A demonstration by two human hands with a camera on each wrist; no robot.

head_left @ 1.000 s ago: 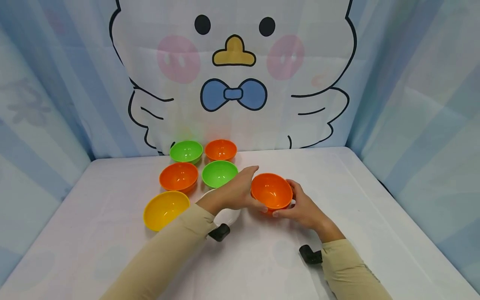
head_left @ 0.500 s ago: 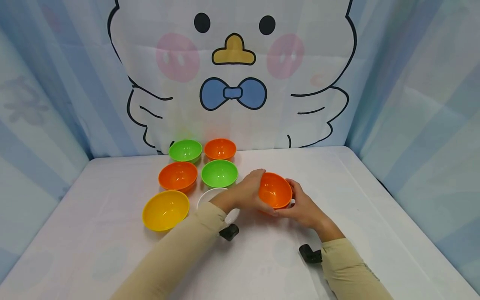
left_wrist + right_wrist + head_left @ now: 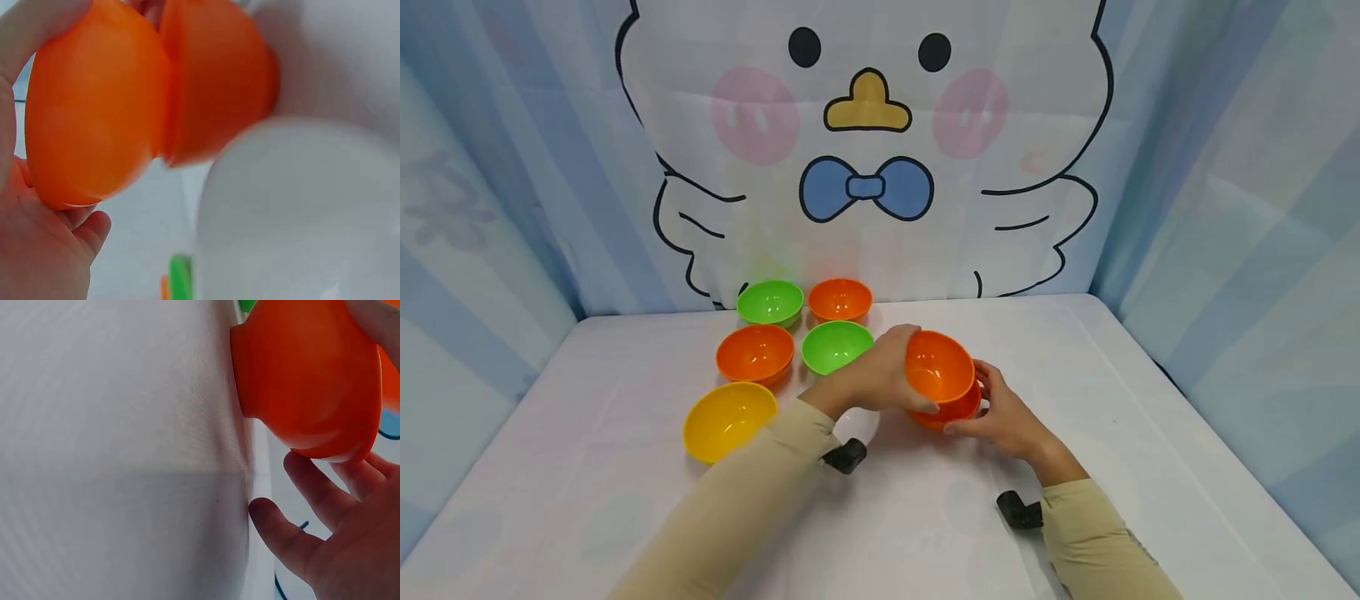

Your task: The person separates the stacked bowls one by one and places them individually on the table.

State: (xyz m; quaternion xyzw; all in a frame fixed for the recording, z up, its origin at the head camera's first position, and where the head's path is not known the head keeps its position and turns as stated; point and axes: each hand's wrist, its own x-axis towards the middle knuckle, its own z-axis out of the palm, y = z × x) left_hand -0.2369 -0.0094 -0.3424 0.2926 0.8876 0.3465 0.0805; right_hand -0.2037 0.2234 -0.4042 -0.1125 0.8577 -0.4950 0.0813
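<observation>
In the head view, my left hand (image 3: 883, 372) grips an orange bowl (image 3: 938, 367) by its left side, thumb along the near side. This bowl is raised over a second orange bowl (image 3: 961, 410), partly covering it. My right hand (image 3: 1009, 417) holds the lower bowl at its right side with thumb and fingers. In the left wrist view, the upper bowl (image 3: 100, 106) is tilted against the rim of the lower bowl (image 3: 219, 81). The right wrist view shows the lower bowl (image 3: 306, 381) with its foot at the white cloth.
Left of my hands stand two green bowls (image 3: 770, 302) (image 3: 837, 345), two orange bowls (image 3: 840, 299) (image 3: 755, 353) and a yellow bowl (image 3: 730, 421). A white bowl (image 3: 859, 425) sits partly hidden under my left wrist. A printed curtain (image 3: 1037, 150) closes off the table's back.
The two orange bowls were nested together. My left hand first shifted right, then lifted the upper one up and left, so the lower bowl shows. The right hand has stayed in place.
</observation>
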